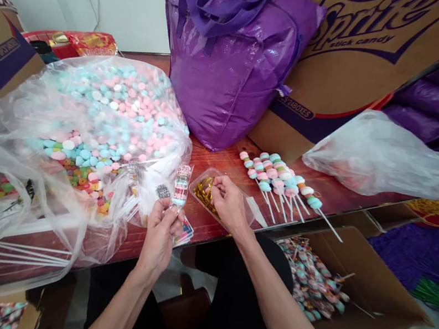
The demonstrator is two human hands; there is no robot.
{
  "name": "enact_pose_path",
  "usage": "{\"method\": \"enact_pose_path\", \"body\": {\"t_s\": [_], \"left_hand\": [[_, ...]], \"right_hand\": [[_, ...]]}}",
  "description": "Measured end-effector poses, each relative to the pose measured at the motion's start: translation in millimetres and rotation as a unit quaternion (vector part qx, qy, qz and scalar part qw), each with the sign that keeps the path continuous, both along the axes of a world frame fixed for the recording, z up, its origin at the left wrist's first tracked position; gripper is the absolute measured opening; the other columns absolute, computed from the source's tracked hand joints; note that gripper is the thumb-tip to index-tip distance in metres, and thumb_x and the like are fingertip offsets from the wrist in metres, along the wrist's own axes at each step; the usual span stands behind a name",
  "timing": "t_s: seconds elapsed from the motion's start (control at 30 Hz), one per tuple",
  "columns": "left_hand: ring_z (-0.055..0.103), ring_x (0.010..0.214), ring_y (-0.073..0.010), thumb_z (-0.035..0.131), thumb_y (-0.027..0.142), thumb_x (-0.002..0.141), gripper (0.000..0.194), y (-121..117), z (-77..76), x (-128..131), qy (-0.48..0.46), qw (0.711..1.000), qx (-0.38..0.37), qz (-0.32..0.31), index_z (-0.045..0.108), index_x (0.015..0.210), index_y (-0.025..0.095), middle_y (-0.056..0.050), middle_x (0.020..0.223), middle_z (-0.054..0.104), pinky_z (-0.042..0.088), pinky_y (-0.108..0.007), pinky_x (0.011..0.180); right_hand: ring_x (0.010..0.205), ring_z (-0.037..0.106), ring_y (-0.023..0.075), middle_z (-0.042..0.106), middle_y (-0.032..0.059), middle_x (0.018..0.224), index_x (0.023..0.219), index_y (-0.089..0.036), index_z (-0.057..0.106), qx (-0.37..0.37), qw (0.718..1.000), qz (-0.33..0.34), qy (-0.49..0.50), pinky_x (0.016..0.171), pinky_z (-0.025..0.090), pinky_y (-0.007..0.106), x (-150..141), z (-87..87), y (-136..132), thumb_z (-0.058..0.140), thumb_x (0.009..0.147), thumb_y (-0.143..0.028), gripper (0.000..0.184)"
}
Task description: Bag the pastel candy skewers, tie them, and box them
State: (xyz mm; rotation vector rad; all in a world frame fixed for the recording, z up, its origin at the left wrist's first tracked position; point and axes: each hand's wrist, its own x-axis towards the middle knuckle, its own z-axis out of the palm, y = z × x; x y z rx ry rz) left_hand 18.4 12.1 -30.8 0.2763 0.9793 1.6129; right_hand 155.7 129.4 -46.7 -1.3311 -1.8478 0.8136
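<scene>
My left hand (162, 228) is closed around the lower end of a candy skewer in a clear printed wrapper (181, 185), held upright near the table's front edge. My right hand (227, 202) reaches into a clear plastic tray (217, 214), thumb and fingertips pinched on a gold twist tie among several gold twist ties (203, 191). Right of the tray lies a row of unwrapped candy skewers (278, 177), their white sticks pointing toward me. Small printed cards (185, 233) lie under my left hand, partly hidden by it.
A large clear bag of pastel candies (117, 97) covers the table's left, with loose white sticks (27, 256) in front. Behind stand a purple tote bag (227, 65) and a big carton (346, 62). A white plastic bag (372, 156) lies right. Below, an open box (380, 287) holds wrapped skewers.
</scene>
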Motion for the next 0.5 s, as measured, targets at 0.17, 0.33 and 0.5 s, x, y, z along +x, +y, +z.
{"method": "enact_pose_path", "body": {"t_s": [0.17, 0.33, 0.5], "left_hand": [[0.033, 0.048, -0.0031, 0.076, 0.027, 0.073, 0.035, 1.2, 2.5, -2.6, -0.003, 1.000, -0.005, 0.001, 0.048, 0.093, 0.023, 0.005, 0.068, 0.057, 0.024, -0.016, 0.049], [0.030, 0.047, -0.0031, 0.074, 0.027, 0.075, 0.032, 1.8, 5.1, -1.0, 0.008, 1.000, 0.000, 0.000, 0.047, 0.091, 0.023, 0.006, 0.066, 0.054, 0.022, -0.016, 0.049], [0.030, 0.048, -0.0033, 0.075, 0.035, 0.078, 0.033, 2.1, 6.6, 3.5, 0.043, 0.999, 0.005, 0.010, 0.048, 0.090, 0.023, 0.007, 0.067, 0.052, 0.022, -0.016, 0.047]], "right_hand": [[0.063, 0.063, 0.0159, 0.068, -0.0012, 0.078, 0.134, -0.022, 0.058, -0.028, 1.000, -0.001, 0.000, 0.068, 0.049, 0.030, 1.4, 1.8, -2.5, 0.049, 0.081, -0.016, 0.054], [0.056, 0.065, 0.0174, 0.069, -0.0004, 0.066, 0.103, -0.016, 0.072, -0.070, 0.992, -0.049, 0.094, 0.066, 0.052, 0.032, 3.4, -4.4, -0.4, 0.058, 0.078, -0.024, 0.030], [0.056, 0.067, 0.0195, 0.068, 0.0014, 0.061, 0.084, -0.016, 0.068, -0.069, 0.983, -0.099, 0.138, 0.057, 0.053, 0.030, 3.0, 2.8, -2.1, 0.063, 0.079, -0.036, 0.021]]}}
